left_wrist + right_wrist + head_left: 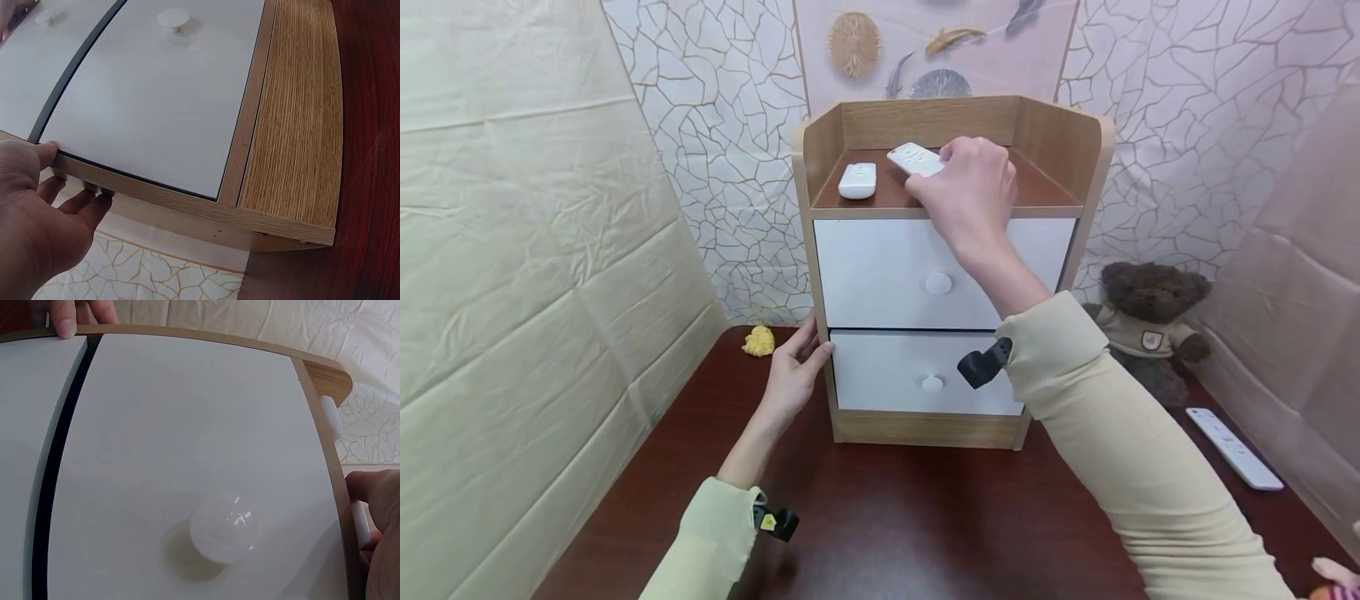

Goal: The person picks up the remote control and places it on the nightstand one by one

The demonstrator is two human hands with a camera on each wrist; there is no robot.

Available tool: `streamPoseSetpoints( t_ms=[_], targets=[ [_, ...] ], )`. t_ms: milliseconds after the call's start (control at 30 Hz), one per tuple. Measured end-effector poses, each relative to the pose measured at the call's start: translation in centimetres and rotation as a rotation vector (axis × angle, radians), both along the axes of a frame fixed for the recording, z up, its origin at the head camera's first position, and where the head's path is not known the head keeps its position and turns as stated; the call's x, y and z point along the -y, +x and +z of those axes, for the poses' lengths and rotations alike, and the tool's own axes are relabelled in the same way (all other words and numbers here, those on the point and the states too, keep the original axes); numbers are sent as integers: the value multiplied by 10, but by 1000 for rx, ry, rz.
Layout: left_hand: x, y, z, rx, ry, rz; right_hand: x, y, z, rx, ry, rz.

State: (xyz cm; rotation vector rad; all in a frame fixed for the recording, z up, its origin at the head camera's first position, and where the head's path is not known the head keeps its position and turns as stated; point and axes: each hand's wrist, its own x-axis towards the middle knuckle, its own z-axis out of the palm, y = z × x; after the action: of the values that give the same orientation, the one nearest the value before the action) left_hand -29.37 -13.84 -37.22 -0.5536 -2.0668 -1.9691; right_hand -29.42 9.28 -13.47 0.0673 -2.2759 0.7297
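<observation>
A small cabinet (925,428) with wood-look edges and two white drawers stands on the dark table. My right hand (973,192) holds a white remote control (913,158) by its near end, tilted over the brown top shelf (1041,185). Left of it, a small white rounded device (857,182) lies on that shelf; its kind is unclear. My left hand (793,375) grips the cabinet's left edge, thumb on the front and fingers along the side panel, as the left wrist view shows. Both drawers look closed; the upper drawer's round knob (224,526) fills part of the right wrist view.
A brown teddy bear (1153,321) sits right of the cabinet, with a long white remote (1235,448) in front of it. A yellow fluffy ball (759,341) lies at the back left. Cloth walls (550,292) flank the table; part of a toy (1336,579) shows at bottom right.
</observation>
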Motion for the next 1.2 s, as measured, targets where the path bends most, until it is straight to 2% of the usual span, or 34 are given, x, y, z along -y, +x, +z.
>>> streamPoseSetpoints(
  t_ms=[167, 367, 533, 667, 967, 1200],
  targets=[
    [0, 1, -1, 0, 2, 7, 2, -5, -4, -3, 31, -28],
    [-1, 1, -3, -4, -5, 14, 3, -6, -7, 44, 63, -57],
    [-1, 1, -3, -5, 6, 9, 1, -3, -6, 89, 82, -49],
    [-1, 0, -3, -6, 4, 7, -1, 1, -7, 86, 82, -1],
    [-1, 0, 0, 0, 1, 8, -7, 7, -10, -16, 14, 170],
    [-1, -1, -1, 5, -2, 7, -10, 7, -15, -68, 7, 240]
  ],
)
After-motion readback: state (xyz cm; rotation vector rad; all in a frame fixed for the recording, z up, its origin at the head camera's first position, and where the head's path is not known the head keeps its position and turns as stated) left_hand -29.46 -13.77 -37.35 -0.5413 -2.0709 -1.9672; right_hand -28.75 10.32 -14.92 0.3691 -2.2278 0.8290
